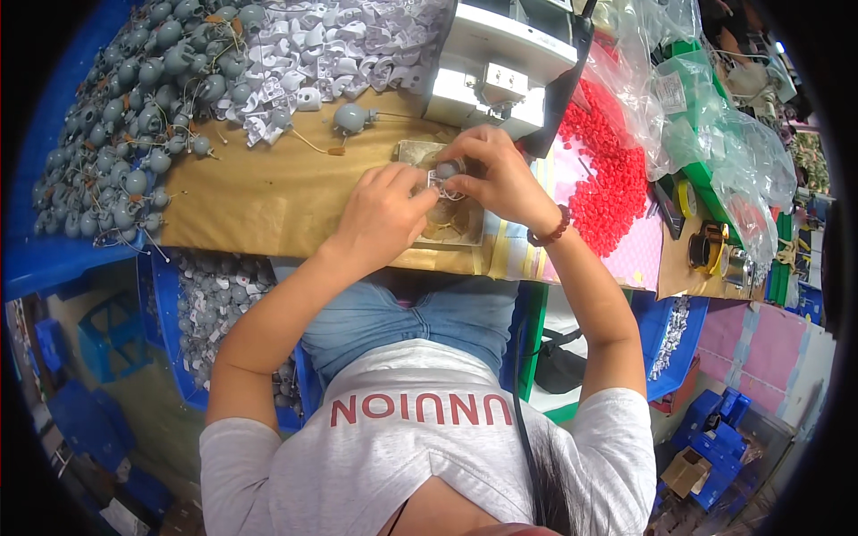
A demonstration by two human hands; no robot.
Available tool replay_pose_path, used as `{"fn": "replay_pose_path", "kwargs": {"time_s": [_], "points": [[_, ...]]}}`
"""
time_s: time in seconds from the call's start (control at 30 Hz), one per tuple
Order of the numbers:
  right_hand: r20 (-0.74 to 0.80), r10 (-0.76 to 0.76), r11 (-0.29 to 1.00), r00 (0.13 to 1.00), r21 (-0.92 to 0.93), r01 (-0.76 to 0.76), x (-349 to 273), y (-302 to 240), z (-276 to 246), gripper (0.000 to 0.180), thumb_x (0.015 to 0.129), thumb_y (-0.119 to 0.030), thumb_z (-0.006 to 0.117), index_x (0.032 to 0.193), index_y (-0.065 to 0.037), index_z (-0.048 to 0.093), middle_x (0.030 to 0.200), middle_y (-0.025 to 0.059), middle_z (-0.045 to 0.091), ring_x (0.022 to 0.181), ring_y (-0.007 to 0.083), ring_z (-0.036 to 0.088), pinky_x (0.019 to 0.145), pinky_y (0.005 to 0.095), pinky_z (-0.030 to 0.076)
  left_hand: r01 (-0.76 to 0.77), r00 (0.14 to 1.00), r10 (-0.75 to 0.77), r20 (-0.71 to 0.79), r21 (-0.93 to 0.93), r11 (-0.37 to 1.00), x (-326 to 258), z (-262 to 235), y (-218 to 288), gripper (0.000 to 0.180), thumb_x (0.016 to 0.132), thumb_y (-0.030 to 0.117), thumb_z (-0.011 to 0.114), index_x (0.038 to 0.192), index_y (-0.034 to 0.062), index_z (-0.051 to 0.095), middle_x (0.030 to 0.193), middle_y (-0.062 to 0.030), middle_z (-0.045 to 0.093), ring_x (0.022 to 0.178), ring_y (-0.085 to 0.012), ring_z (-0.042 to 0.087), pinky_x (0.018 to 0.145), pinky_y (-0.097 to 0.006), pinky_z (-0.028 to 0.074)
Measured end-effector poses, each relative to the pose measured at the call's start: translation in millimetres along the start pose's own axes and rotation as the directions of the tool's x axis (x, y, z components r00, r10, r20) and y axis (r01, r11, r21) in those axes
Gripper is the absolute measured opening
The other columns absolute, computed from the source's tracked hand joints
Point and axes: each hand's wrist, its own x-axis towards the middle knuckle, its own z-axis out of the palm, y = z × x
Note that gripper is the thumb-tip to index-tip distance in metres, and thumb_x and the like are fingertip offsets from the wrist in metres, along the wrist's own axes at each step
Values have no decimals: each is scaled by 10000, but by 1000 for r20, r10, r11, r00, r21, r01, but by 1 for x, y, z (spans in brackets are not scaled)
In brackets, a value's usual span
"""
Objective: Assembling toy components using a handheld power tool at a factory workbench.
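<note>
Both hands meet over a square, worn plate (465,234) on the tan-covered bench. Between their fingertips is a small grey and white plastic part (445,171), much of it hidden by the fingers. My right hand (502,179), a dark red bead bracelet at its wrist, pinches the part with thumb and forefinger. From the other side my left hand (382,213) holds it, fingers curled together. A single round grey piece with a thin wire (353,118) lies on the bench beyond my left hand.
A heap of wired grey round pieces (134,116) fills the left. White plastic parts (331,54) lie at the back beside a white machine (500,54). Small red parts (608,170) and tape rolls (706,250) are at right. Blue bins (192,375) stand below the bench.
</note>
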Motion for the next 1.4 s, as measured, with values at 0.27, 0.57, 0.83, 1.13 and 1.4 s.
{"fn": "replay_pose_path", "kwargs": {"time_s": [0.27, 0.57, 0.83, 1.13, 1.4], "points": [[108, 106, 983, 989, -162, -88, 11, -22, -12, 328, 718, -104, 793, 1018, -97, 660, 1004, 130, 608, 1012, 336, 586, 867, 417, 479, 171, 984, -174, -32, -91, 981, 20, 6, 6, 416, 767, 120, 724, 1142, 97, 548, 1073, -94, 594, 1033, -310, 567, 847, -439, 471], [342, 67, 977, 937, -215, 9, 47, -12, -18, 440, 726, -154, 793, 1119, -52, 625, 946, 139, 646, 873, 327, 655, 752, 400, 513, 219, 976, -219, 14, -33, 975, 24, 4, 9, 371, 774, 120, 737, 1111, 67, 592, 1051, -97, 607, 1014, -313, 566, 872, -422, 476], [-661, -130, 990, 739, -130, 58, -3, 15, -44, 416, 849, -69, 699, 1239, -8, 568, 1128, 167, 586, 948, 312, 604, 809, 404, 517, 184, 982, -186, -36, -43, 982, 22, 8, 8, 324, 771, 129, 731, 1075, 76, 632, 968, -89, 603, 946, -306, 563, 808, -410, 491], [-738, 247, 967, 628, 228, -112, 13, 89, -54, 544, 871, -165, 750, 1306, 44, 498, 1076, 122, 645, 953, 170, 625, 833, 303, 503, 171, 983, -173, -60, -38, 985, 22, 11, 10, 340, 776, 133, 724, 1103, 86, 647, 945, -82, 596, 926, -299, 561, 776, -412, 496], [-822, -134, 786, 553, 253, 565, 45, -46, -86, 151, 837, 20, 737, 880, -11, 597, 700, 32, 638, 600, 106, 626, 538, 221, 497, 180, 980, -182, -79, -31, 983, 21, 11, 9, 349, 776, 149, 722, 1113, 89, 649, 958, -80, 597, 935, -302, 568, 768, -419, 502]]}}
